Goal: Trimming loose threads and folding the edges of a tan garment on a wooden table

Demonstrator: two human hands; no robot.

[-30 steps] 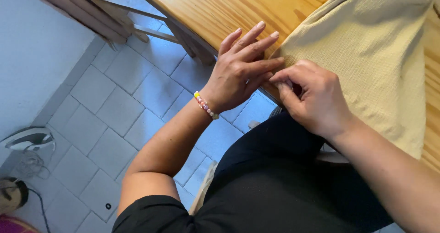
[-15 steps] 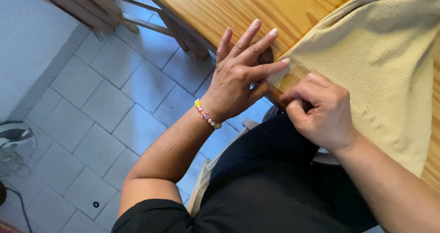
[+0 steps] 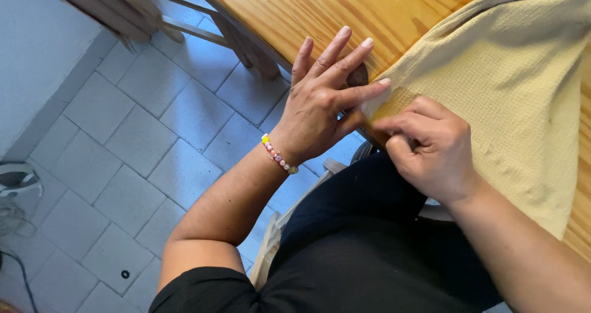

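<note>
Since the earlier frame, both hands had slid slightly along the bench (image 3: 295,11) edge; the left hand (image 3: 317,106) lay with fingers spread beside the yellow cloth (image 3: 505,85) corner, the right hand (image 3: 431,150) pinched it, and most of the cloth was still unfolded.

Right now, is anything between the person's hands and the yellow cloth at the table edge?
Nothing visible is. The right hand pinches the corner of the yellow cloth directly, and the left hand rests its fingertips against the same corner at the edge of the wooden table.
</note>
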